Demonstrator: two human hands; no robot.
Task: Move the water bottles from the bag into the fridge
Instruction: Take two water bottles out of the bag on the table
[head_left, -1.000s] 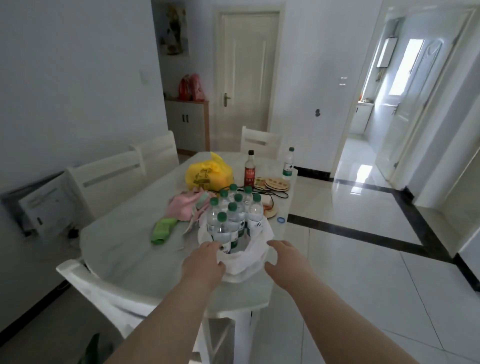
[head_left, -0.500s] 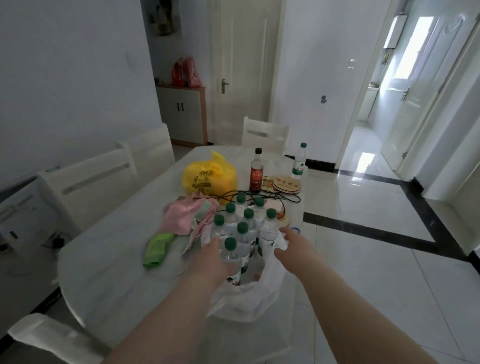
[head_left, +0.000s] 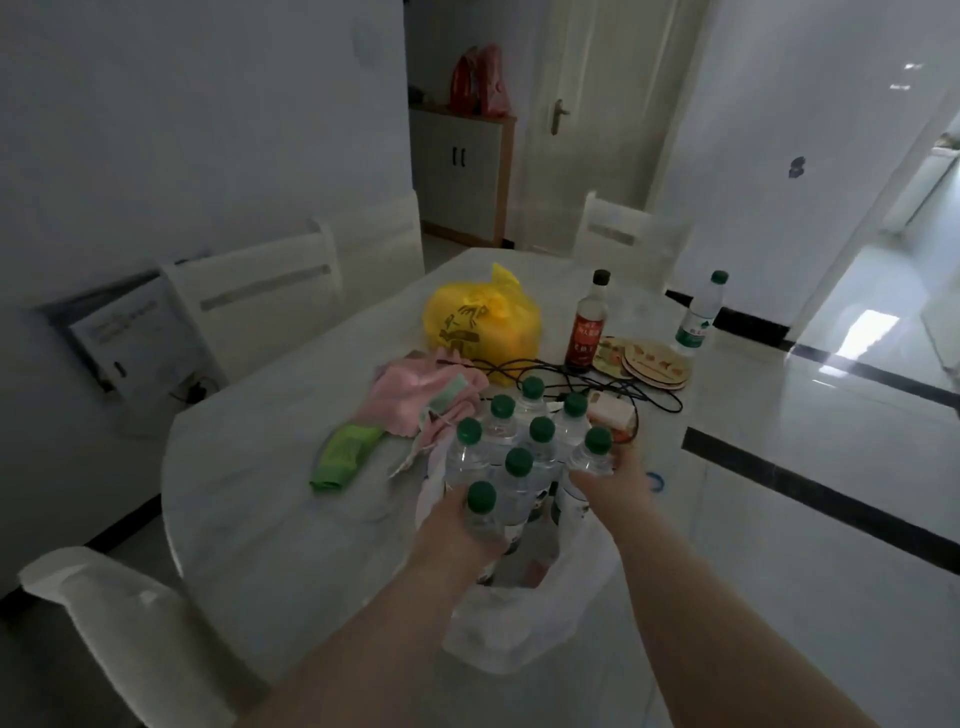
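Several clear water bottles (head_left: 530, 447) with green caps stand packed together in a white plastic bag (head_left: 524, 618) at the near right edge of the pale table (head_left: 270, 493). My left hand (head_left: 457, 540) grips the nearest bottle (head_left: 483, 512) low on its left side. My right hand (head_left: 613, 483) grips the rightmost bottle (head_left: 592, 457) just below its neck. Both bottles sit among the others in the bag. One more green-capped bottle (head_left: 698, 317) stands alone at the table's far right corner. The fridge is out of view.
On the table lie a yellow bag (head_left: 480, 317), a dark sauce bottle (head_left: 587, 327), round coasters (head_left: 649, 361), pink cloth (head_left: 421, 395), a green cloth (head_left: 345, 452) and black cables. White chairs (head_left: 260, 301) stand at the left, far end and near corner. Glossy tiled floor (head_left: 810, 467) lies right.
Both hands moved forward from the bag's rim into the bag and closed round a bottle each. The camera came closer and tilted down over the table.
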